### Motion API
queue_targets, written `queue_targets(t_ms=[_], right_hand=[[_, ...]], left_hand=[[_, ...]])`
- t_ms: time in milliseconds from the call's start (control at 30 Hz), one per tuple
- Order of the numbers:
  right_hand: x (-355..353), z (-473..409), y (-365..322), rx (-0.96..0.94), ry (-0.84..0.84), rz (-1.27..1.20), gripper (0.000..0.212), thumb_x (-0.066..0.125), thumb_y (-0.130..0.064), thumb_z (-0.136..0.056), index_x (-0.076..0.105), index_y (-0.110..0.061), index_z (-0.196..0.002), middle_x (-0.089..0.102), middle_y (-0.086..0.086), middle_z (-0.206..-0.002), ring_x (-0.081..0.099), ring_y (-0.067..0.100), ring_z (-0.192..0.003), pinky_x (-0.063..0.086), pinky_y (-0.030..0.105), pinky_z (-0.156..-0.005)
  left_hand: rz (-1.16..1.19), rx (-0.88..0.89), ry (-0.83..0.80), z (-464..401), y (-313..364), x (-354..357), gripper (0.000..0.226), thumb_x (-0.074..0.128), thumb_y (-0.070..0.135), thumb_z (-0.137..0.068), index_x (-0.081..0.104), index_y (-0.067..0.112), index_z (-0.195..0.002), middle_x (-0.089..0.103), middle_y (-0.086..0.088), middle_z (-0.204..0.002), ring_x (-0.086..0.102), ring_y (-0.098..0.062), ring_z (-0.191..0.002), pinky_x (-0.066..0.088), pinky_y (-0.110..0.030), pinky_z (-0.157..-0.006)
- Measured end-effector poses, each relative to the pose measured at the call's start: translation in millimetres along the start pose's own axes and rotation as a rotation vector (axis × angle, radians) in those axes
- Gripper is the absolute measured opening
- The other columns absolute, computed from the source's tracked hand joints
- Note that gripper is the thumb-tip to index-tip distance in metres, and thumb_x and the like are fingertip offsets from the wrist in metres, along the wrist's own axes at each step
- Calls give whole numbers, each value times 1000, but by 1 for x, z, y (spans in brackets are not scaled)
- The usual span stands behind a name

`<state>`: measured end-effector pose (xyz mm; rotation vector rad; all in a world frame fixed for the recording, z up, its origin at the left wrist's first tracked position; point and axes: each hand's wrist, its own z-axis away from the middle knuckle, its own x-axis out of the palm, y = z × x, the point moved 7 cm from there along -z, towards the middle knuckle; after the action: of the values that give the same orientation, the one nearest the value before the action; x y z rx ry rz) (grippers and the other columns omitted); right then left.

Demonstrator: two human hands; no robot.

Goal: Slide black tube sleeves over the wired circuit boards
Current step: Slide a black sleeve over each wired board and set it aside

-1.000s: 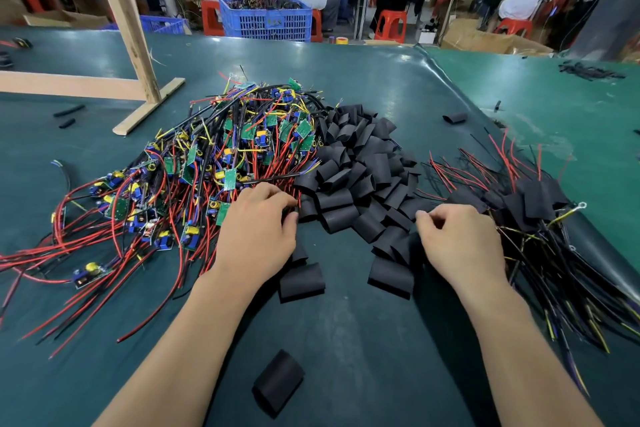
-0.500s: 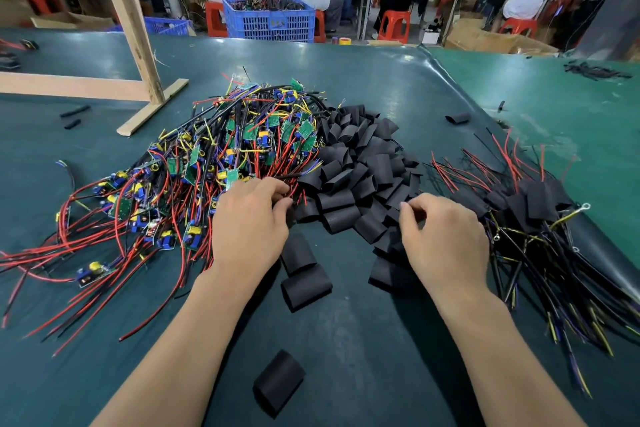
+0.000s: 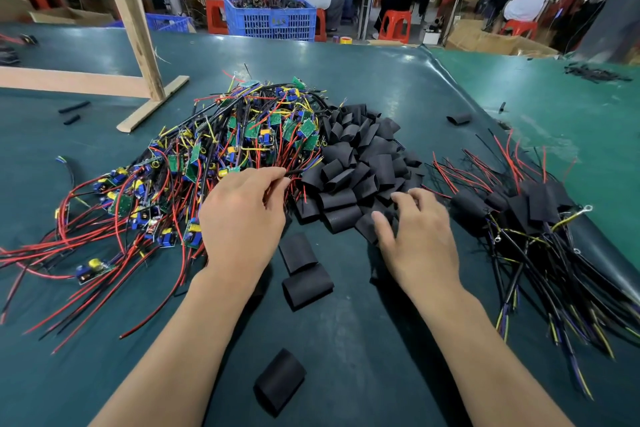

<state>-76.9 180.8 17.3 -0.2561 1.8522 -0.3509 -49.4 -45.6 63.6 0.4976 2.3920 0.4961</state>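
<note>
Near the bottom of the frame, one black tube sleeve lies alone on the green table. A bit higher, two more loose sleeves lie between the two bare arms. The left hand, in the middle, pinches thin wires between thumb and fingers at the edge of the pile of wired circuit boards. The right hand rests flat with fingers spread apart on the near edge of the heap of black sleeves. At the right lies a bunch of boards already in sleeves. At the upper left stands a wooden frame. At the top sits a blue crate.
</note>
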Motion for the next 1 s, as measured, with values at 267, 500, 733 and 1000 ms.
queue_targets(t_ms=[267,500,733,1000], right_hand=[[24,-6,-7,-74,-157,-142,53,41,-48,-101,47,-12,-140,46,4,-145,39,23,-134,34,33,-104],[-3,-13,16,40,70,-161,56,41,-54,-97,58,-11,-128,54,9,-136,43,28,-129,37,41,-103],[18,-14,12,-1,-154,-144,48,33,-58,-97,55,-16,-98,62,5,-105,55,30,-107,41,38,-78],[10,-3,-15,-195,-99,-352,38,56,-40,-96,65,-12,-121,65,1,-122,55,19,-118,40,28,-98]], left_hand=[[60,-10,-66,0,-2,4,13,72,17,-89,77,12,-100,75,-1,-93,69,-23,-85,56,-39,-75],[107,-138,-291,4,-21,26,19,70,9,-87,74,11,-106,75,-1,-96,70,-18,-91,53,-30,-88],[127,-98,-154,0,-14,14,17,66,6,-88,76,12,-101,75,1,-92,70,-18,-81,53,-28,-81],[309,-233,151,-2,-19,-10,15,65,10,-91,74,15,-102,72,10,-93,64,2,-84,43,-4,-75]])
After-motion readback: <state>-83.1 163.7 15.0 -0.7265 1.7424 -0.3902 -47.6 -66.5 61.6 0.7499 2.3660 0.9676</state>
